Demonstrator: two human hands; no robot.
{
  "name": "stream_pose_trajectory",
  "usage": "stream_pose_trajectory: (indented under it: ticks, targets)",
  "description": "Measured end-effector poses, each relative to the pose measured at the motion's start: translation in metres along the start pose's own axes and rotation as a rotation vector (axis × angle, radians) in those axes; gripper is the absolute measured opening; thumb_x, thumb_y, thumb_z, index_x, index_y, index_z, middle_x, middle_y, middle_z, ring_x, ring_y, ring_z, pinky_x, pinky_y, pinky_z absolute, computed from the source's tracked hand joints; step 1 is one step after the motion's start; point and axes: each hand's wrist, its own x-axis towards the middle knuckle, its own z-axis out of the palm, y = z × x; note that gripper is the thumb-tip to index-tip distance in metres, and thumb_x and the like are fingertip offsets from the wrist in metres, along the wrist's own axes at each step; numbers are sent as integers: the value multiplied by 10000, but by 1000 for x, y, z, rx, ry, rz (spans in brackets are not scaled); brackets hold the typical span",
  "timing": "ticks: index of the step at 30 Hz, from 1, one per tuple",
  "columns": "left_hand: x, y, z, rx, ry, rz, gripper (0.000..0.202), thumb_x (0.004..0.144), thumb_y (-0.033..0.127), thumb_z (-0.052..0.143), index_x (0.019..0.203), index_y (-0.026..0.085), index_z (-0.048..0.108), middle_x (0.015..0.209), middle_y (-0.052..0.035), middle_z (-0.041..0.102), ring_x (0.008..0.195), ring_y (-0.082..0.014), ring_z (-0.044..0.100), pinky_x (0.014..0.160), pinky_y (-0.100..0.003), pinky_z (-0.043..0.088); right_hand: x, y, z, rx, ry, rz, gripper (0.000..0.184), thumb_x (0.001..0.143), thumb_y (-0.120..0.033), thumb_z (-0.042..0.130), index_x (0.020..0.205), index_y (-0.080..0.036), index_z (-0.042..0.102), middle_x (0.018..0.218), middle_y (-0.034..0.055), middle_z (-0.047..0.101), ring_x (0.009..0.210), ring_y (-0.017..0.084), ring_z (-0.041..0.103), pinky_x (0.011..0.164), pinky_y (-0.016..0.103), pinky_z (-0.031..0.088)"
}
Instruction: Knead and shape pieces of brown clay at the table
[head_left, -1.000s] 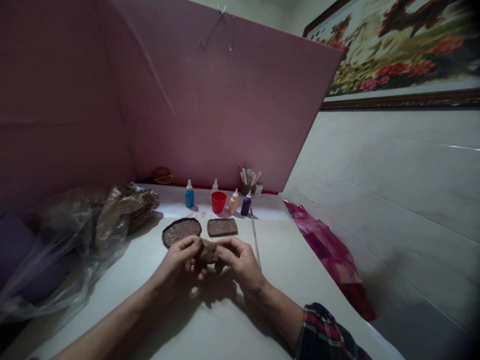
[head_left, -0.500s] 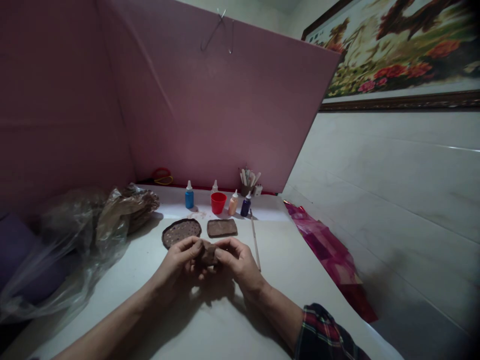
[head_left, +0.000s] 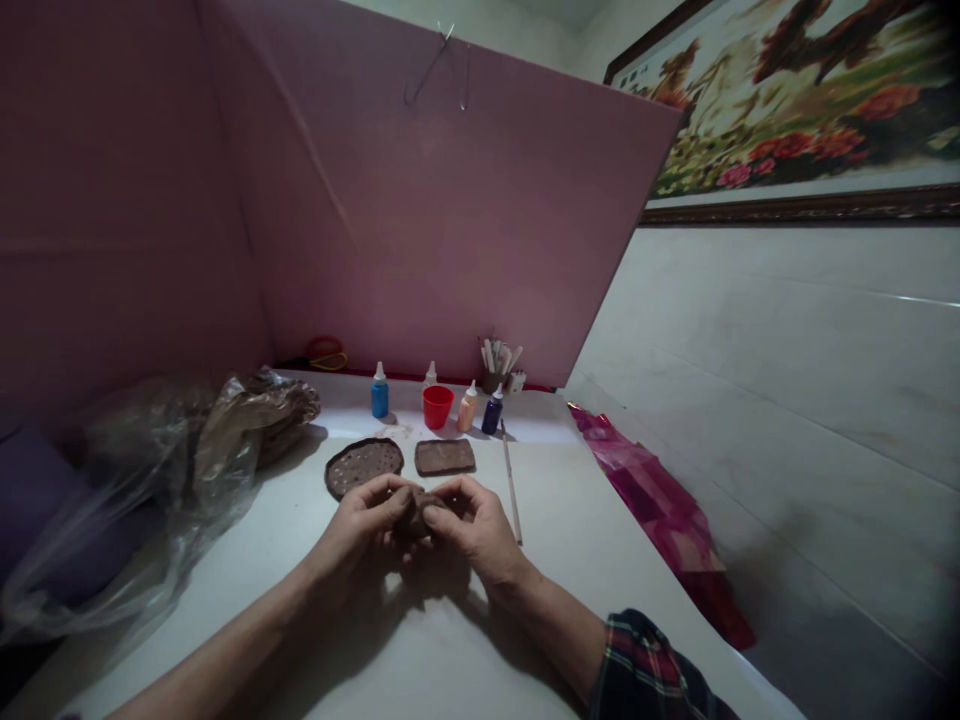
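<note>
A small lump of brown clay point(head_left: 414, 514) is held above the white table, pinched between both hands. My left hand point(head_left: 373, 518) grips its left side, thumb on top and fingers curled beneath. My right hand point(head_left: 474, 528) closes on the right side with its thumb pressed onto the clay. Much of the lump is hidden by the fingers. Just beyond the hands lie a round brown clay slab point(head_left: 364, 466) with a raised dark rim and speckled surface, and a small rectangular clay slab point(head_left: 445, 457). A thin brush point(head_left: 511, 485) rests to the right of my right hand.
Behind the slabs stand a red cup point(head_left: 437, 408), a blue bottle point(head_left: 380, 395), a peach bottle point(head_left: 466, 410) and a dark blue bottle point(head_left: 492, 412). A holder of tools point(head_left: 496, 368) is at the back. Crumpled plastic point(head_left: 247, 425) lies left; magenta film point(head_left: 652, 490) lies along the right edge.
My right thumb has moved slightly left and further over the clay, covering more of it. Both hands keep their hold, and the other things stay in place.
</note>
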Motion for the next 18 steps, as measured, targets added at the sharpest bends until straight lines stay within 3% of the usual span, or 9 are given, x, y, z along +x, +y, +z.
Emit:
stream_pose_trajectory:
  ticks: [8,15,18]
  targets:
    - [0,-2,-1,11,-6,16,245,755,327,702,891,138,624,688,-39,632,551,-142,591,498,-248,467,-5,-8,5,-18,48,-5,207,676,-261,723,800,-139,610,656,-20,608,598,104,537,581,226,433]
    - [1,-1,0,-13,-9,45,228,813,352,632,862,131,605,673,-37,604,539,-131,565,478,-237,440,1,5,-1,50,-8,-20,358,783,-468,653,903,-131,638,797,42,655,706,138,592,649,251,467]
    - [1,1,1,-15,-9,34,238,800,351,646,871,128,602,724,-63,632,531,-133,564,459,-237,428,1,8,-2,103,-15,-8,365,821,-490,602,907,-138,639,808,42,648,727,142,599,679,259,472]
